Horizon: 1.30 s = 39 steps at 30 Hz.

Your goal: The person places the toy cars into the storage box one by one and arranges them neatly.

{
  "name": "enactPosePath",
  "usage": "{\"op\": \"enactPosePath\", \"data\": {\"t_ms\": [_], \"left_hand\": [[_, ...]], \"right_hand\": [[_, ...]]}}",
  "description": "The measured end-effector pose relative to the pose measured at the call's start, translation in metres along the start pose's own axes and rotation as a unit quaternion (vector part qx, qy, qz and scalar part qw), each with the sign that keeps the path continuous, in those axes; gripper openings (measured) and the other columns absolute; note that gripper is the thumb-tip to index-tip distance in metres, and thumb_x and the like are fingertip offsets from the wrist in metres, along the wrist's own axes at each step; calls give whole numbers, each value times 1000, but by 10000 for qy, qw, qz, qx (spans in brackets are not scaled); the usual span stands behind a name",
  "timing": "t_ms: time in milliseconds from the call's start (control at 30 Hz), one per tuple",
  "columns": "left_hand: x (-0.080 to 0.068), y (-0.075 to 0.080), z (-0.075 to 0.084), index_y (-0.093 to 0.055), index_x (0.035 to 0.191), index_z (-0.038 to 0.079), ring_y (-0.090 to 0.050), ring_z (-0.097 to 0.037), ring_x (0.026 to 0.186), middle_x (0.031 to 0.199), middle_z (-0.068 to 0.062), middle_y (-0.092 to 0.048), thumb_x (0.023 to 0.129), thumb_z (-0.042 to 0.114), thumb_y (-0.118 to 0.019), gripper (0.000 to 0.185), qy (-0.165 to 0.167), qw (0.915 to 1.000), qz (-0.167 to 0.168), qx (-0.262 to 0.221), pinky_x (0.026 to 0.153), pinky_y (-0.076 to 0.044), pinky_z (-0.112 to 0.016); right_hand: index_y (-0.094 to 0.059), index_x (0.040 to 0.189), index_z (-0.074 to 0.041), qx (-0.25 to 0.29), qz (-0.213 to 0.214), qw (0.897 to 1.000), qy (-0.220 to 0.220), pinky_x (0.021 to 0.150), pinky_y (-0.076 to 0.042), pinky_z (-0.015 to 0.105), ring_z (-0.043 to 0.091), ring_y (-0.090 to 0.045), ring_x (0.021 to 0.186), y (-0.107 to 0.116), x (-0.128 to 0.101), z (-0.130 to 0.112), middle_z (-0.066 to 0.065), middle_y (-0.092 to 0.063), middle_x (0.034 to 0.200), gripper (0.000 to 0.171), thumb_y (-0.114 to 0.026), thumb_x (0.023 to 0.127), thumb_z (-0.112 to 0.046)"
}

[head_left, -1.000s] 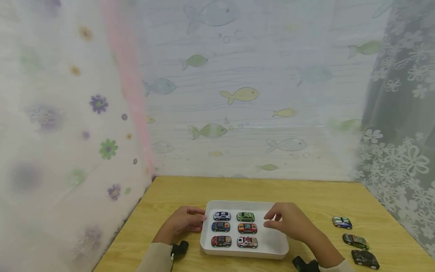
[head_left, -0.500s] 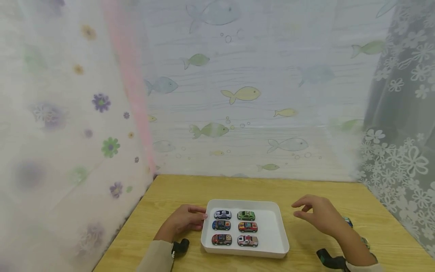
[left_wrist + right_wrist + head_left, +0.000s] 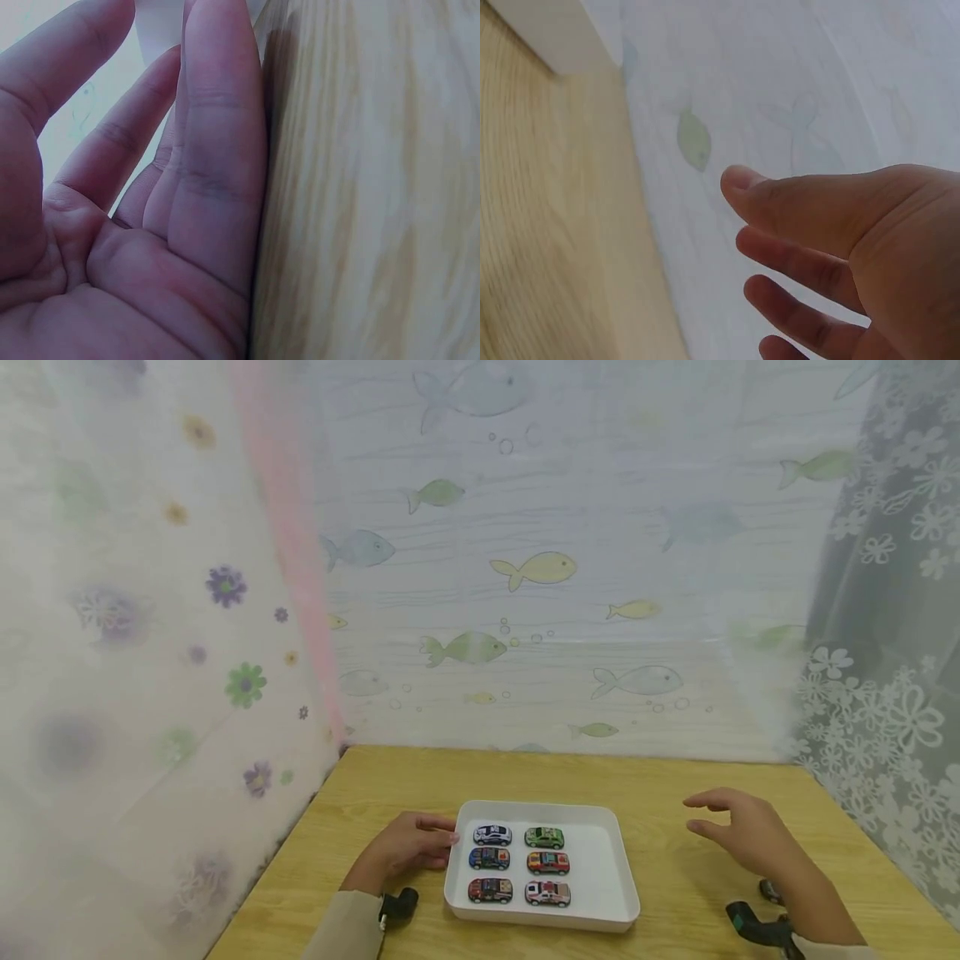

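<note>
A white tray (image 3: 603, 860) lies on the table, with toy cars in two columns on its left and middle part. They include a white-and-blue car (image 3: 492, 835), a green car (image 3: 544, 837) and a dark red car (image 3: 491, 890). My left hand (image 3: 408, 845) rests on the table at the tray's left side, its fingers fairly straight and touching the wall. Right of the tray my right hand (image 3: 757, 835) hovers over the table, holding nothing; thumb and fingers are apart in the right wrist view. One dark toy car (image 3: 770, 891) peeks out from behind the right wrist.
The wooden table (image 3: 637, 781) reaches back to a curtain (image 3: 547, 610) printed with fish. Flower-patterned curtains (image 3: 247, 718) stand along the left, and a grey lace one on the right. Each wrist wears a black camera mount (image 3: 399, 906).
My right hand has moved from above the tray's right part out to the right, where it now covers most of the loose cars. The left hand and tray stay put.
</note>
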<state>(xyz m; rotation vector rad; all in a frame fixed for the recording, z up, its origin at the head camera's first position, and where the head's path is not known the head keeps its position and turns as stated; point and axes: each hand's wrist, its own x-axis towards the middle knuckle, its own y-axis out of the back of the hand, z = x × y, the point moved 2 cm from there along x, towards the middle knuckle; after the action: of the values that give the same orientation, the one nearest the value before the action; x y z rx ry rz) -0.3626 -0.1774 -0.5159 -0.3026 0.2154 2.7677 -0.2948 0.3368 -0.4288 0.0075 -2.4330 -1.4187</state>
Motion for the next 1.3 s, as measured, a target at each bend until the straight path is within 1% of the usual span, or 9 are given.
{"op": "enactPosePath", "data": {"t_ms": [100, 200, 400, 600, 700, 800, 967, 1033, 1300], "left_hand": [[0, -1, 0, -68, 131, -1, -75, -19, 86, 106, -11, -78, 90, 22, -83, 50, 7, 10000, 0, 24, 75, -64, -33], [1, -1, 0, -69, 131, -1, -75, -19, 86, 106, -11, -78, 89, 23, -84, 50, 25, 10000, 29, 25, 75, -64, -33], [0, 0, -1, -68, 131, -1, -75, -20, 88, 106, -10, -78, 89, 24, -84, 51, 58, 10000, 70, 12, 76, -65, -34], [0, 0, -1, -68, 131, -1, -75, -20, 87, 105, -10, -78, 89, 24, -84, 52, 31, 10000, 59, 18, 76, -65, -33], [0, 0, -1, -67, 132, -2, -75, -20, 87, 105, -10, -78, 89, 23, -84, 52, 8, 10000, 3, -7, 76, -64, -33], [0, 0, -1, -67, 133, -2, -75, -20, 87, 106, -10, -78, 89, 24, -84, 53, 19, 10000, 0, 11, 76, -65, -34], [0, -1, 1, -67, 133, -2, -75, -20, 88, 107, -10, -78, 90, 24, -83, 53, 40, 10000, 27, 57, 76, -64, -33], [-1, -1, 1, -67, 133, -2, -74, -19, 87, 107, -10, -78, 90, 24, -83, 52, 29, 10000, 33, 79, 76, -64, -33], [-1, 0, -1, -67, 133, -1, -75, -19, 87, 107, -10, -78, 90, 24, -83, 52, -22, 10000, -5, 93, 75, -64, -33]], "right_hand": [[-71, 130, -9, -77, -89, 9998, -182, 84, -56, 61, 46, -63, 116, 3, -1, 13, 22, -68, 132, 45, -79, 92, -31], [-67, 134, -5, -136, -149, 9993, -317, 82, -57, 59, 49, -62, 118, 6, -2, 25, 26, -65, 134, 46, -77, 94, -25], [-65, 135, 0, -377, -223, 9978, -500, 74, -58, 56, 55, -59, 116, 13, -5, 49, 35, -59, 136, 44, -75, 94, -15], [-64, 133, 6, -412, -602, 9941, -802, 74, -56, 55, 59, -57, 115, 18, -9, 67, 39, -56, 135, 48, -74, 94, -20], [-62, 134, 8, -369, -871, 9903, -1013, 75, -56, 56, 60, -56, 114, 18, -11, 71, 40, -56, 134, 51, -74, 95, -23], [-60, 135, 10, -291, -1157, 9851, -1238, 75, -56, 54, 58, -59, 110, 16, -13, 72, 43, -54, 133, 54, -73, 96, -24], [-58, 134, 13, -167, -1527, 9774, -1454, 80, -55, 57, 60, -57, 113, 13, -14, 77, 45, -52, 133, 57, -74, 95, -25], [-59, 133, 14, -149, -1591, 9760, -1479, 83, -54, 59, 63, -54, 116, 12, -15, 80, 45, -53, 132, 57, -75, 93, -24], [-60, 132, 13, 88, -1613, 9721, -1699, 80, -56, 54, 61, -55, 116, 7, -13, 87, 43, -54, 132, 53, -76, 90, -14]]}}
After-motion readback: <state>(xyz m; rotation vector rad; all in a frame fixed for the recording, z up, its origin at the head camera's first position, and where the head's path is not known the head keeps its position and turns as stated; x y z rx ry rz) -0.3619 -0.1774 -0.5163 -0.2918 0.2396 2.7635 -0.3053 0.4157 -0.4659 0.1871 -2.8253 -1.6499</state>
